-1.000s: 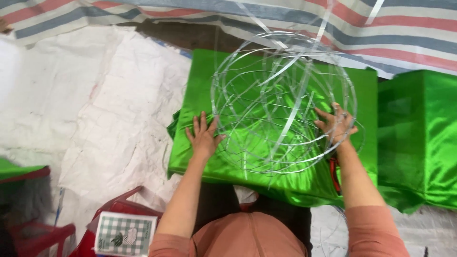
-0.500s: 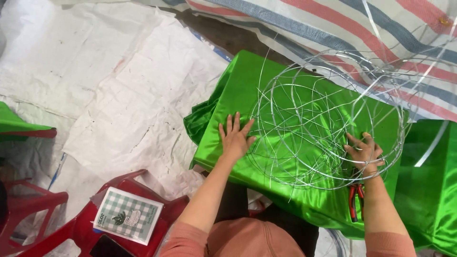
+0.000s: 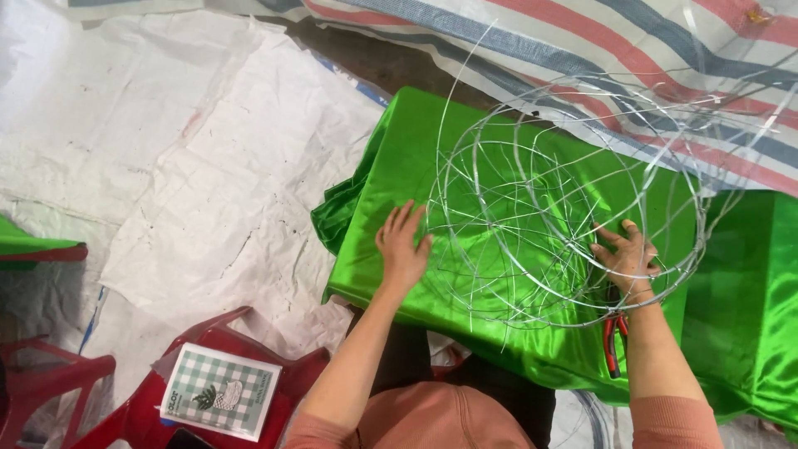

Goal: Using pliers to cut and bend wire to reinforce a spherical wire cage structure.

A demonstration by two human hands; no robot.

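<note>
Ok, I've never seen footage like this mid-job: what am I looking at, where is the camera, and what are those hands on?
No machine here: a person works with two bare hands, and the one camera sits on their head, looking down. The left hand lies flat on a shiny green satin cloth, its fingers against the edge of a round wire frame made of thin silver hoops. The right hand grips the frame's wires on the other side. Red-handled pliers lie on the cloth beside the right wrist. Around it are white sheeting, a striped tarp, and a red plastic stool carrying a green-checked booklet.
</note>
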